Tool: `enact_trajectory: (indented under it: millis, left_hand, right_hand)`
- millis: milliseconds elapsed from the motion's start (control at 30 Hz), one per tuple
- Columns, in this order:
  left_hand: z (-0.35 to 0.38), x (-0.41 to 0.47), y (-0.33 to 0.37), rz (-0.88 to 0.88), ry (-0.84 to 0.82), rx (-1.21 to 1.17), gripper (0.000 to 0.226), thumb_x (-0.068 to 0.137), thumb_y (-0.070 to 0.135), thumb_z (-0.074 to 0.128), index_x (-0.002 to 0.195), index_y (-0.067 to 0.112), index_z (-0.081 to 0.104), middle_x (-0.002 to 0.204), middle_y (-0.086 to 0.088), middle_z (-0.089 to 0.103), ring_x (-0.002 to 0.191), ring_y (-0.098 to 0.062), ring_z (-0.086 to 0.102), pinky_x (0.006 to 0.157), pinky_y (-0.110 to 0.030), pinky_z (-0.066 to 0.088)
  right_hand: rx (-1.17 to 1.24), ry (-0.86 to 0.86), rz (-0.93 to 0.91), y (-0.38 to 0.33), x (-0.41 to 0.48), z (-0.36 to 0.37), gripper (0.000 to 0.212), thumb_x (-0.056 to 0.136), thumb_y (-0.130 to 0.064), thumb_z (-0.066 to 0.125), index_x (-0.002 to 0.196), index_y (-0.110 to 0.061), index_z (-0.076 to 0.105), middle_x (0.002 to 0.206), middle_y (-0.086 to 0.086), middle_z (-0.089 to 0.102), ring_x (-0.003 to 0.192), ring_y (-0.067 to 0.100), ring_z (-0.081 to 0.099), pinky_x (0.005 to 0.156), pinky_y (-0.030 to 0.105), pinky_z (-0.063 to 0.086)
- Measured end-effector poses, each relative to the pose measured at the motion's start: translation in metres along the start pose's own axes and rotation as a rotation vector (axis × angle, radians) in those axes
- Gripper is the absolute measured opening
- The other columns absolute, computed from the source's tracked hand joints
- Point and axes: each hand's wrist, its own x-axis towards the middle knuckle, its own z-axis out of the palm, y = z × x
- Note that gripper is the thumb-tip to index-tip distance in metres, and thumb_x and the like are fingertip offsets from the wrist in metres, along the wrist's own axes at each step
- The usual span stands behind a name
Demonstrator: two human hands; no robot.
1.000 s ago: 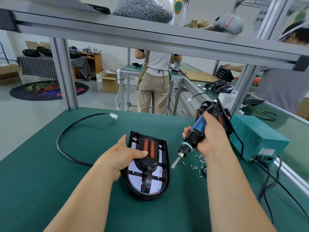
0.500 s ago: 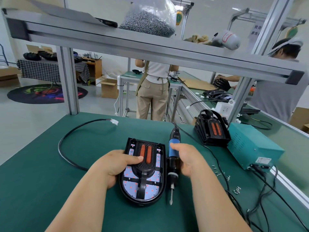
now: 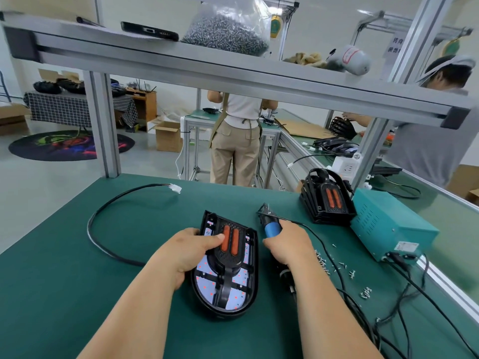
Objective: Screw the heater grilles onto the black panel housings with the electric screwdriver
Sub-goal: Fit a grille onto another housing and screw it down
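Head view: black panel housing (image 3: 249, 288) lies flat mid-mat (image 3: 77, 281) w/ heater grille (image 3: 229, 244) seated in it. L hand (image 3: 186, 251) grips its left edge, thumb on grille. R hand (image 3: 287, 242) wraps electric screwdriver (image 3: 272, 229) just right of housing, bit end hidden under the wrist. Clear bag (image 3: 228, 29) on top shelf holds screws.

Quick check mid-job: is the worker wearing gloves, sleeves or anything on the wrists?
No. The left hand and right hand are bare, without gloves or visible rings. The left forearm and right forearm are bare too: no sleeves, watch or wrist strap within the frame.
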Motion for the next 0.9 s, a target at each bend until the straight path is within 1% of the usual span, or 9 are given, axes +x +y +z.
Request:
enact_trajectory:
  millis: [167, 300, 367, 433, 467, 567, 700, 800, 900]
  left_hand:
    - [-0.003, 0.003, 0.004, 0.030, 0.122, 0.219, 0.066, 0.090, 0.069, 0.049, 0.108, 0.011, 0.073, 0.114, -0.006, 0.069, 0.110, -0.028, 0.062, 0.104, -0.042, 0.045]
    - [-0.017, 0.008, 0.002, 0.196, 0.447, 0.402, 0.043, 0.102, 0.041, 0.043, 0.080, 0.010, 0.063, 0.080, -0.007, 0.057, 0.082, -0.028, 0.052, 0.082, -0.037, 0.045]
    - [-0.029, 0.009, 0.005, 0.231, 0.495, 0.439, 0.022, 0.100, 0.025, 0.048, 0.085, 0.024, 0.064, 0.088, -0.005, 0.060, 0.087, -0.028, 0.051, 0.081, -0.033, 0.040]
    - [-0.046, 0.012, 0.014, 0.224, 0.532, 0.502, 0.024, 0.098, 0.020, 0.051, 0.112, 0.023, 0.071, 0.113, -0.004, 0.067, 0.099, -0.027, 0.056, 0.084, -0.029, 0.041]
    - [-0.056, 0.013, 0.019, 0.210, 0.542, 0.562, 0.029, 0.097, 0.020, 0.051, 0.120, 0.021, 0.069, 0.122, -0.003, 0.067, 0.105, -0.027, 0.058, 0.087, -0.029, 0.044]
    - [-0.091, 0.012, 0.026, 0.156, 0.533, 0.823, 0.032, 0.101, 0.025, 0.049, 0.127, 0.017, 0.066, 0.135, -0.009, 0.061, 0.123, -0.031, 0.055, 0.101, -0.035, 0.043]
    - [-0.123, -0.004, -0.004, 0.043, 0.346, 0.998, 0.052, 0.101, 0.050, 0.039, 0.132, 0.014, 0.061, 0.144, -0.008, 0.053, 0.135, -0.025, 0.045, 0.109, -0.033, 0.035]
    - [-0.133, -0.019, -0.028, 0.098, 0.206, 0.976, 0.062, 0.091, 0.058, 0.055, 0.143, 0.026, 0.050, 0.158, 0.004, 0.035, 0.151, -0.018, 0.019, 0.122, -0.035, 0.014]
    - [-0.133, -0.027, -0.039, 0.285, 0.180, 0.977, 0.018, 0.089, 0.041, 0.069, 0.107, 0.040, 0.065, 0.134, 0.017, 0.054, 0.136, -0.011, 0.043, 0.121, -0.042, 0.015]
  right_hand:
    - [-0.070, -0.016, -0.007, 0.001, -0.007, -0.010, 0.027, 0.085, -0.031, 0.062, 0.074, -0.014, 0.045, 0.075, 0.002, 0.050, 0.078, 0.029, 0.055, 0.055, 0.029, 0.035]
    - [-0.042, 0.027, 0.013, -0.001, -0.019, -0.022, 0.031, 0.085, -0.029, 0.058, 0.064, -0.015, 0.039, 0.072, 0.003, 0.047, 0.072, 0.028, 0.048, 0.056, 0.030, 0.034]
    - [-0.024, 0.066, -0.002, -0.005, -0.029, -0.026, 0.030, 0.085, -0.030, 0.055, 0.062, -0.017, 0.041, 0.083, 0.007, 0.051, 0.077, 0.031, 0.047, 0.059, 0.030, 0.034]
    - [0.024, 0.067, -0.071, -0.013, -0.041, -0.025, 0.019, 0.088, -0.036, 0.055, 0.077, -0.021, 0.056, 0.100, 0.013, 0.052, 0.088, 0.033, 0.049, 0.065, 0.030, 0.039]
    - [0.047, 0.051, -0.115, -0.016, -0.049, -0.022, 0.026, 0.089, -0.042, 0.056, 0.101, -0.021, 0.064, 0.113, 0.014, 0.053, 0.102, 0.035, 0.053, 0.077, 0.032, 0.044]
    - [0.063, 0.073, -0.305, -0.027, -0.080, -0.003, 0.075, 0.085, -0.062, 0.059, 0.148, -0.027, 0.039, 0.141, 0.012, 0.040, 0.133, 0.033, 0.040, 0.109, 0.037, 0.034]
    - [0.048, -0.150, -0.347, -0.040, -0.104, 0.026, 0.108, 0.065, -0.090, 0.047, 0.153, -0.049, 0.001, 0.164, 0.001, 0.000, 0.151, 0.033, -0.001, 0.121, 0.052, 0.015]
    - [0.034, -0.226, -0.286, -0.042, -0.106, 0.039, 0.116, 0.059, -0.096, 0.045, 0.151, -0.050, -0.007, 0.165, -0.007, -0.016, 0.151, 0.031, -0.020, 0.120, 0.057, 0.013]
    - [0.073, -0.228, -0.252, -0.040, -0.106, 0.041, 0.120, 0.057, -0.094, 0.049, 0.153, -0.047, -0.006, 0.165, -0.008, -0.015, 0.150, 0.028, -0.022, 0.118, 0.052, 0.020]
